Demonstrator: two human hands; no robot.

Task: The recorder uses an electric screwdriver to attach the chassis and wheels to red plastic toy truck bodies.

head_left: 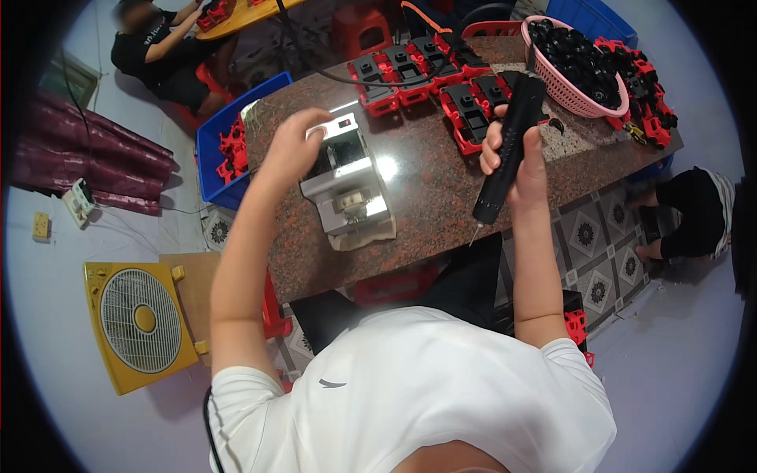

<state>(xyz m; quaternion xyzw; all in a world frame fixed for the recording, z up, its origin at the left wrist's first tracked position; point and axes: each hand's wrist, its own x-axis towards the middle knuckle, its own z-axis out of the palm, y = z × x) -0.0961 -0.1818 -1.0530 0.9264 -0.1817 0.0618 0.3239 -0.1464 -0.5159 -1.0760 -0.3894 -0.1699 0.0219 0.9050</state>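
A black electric screwdriver [505, 158] is wrapped in my right hand [527, 172], tilted, with its thin bit pointing down toward the table's near edge. My left hand [293, 148] is at the far left corner of a grey metal screw feeder [343, 189], its fingers curled over the casing and the thumb on top. A small red switch shows beside those fingertips. Beyond the feeder stand several red and black plastic assemblies [398, 75] in a row. More such assemblies [467, 117] lie just left of the screwdriver.
A pink basket [556, 79] of black round parts stands at the table's far right, with red and black pieces [650, 91] beside it. A blue bin [209, 158] of red parts is left of the speckled table [426, 189]. A yellow fan [142, 315] stands left; other people sit nearby.
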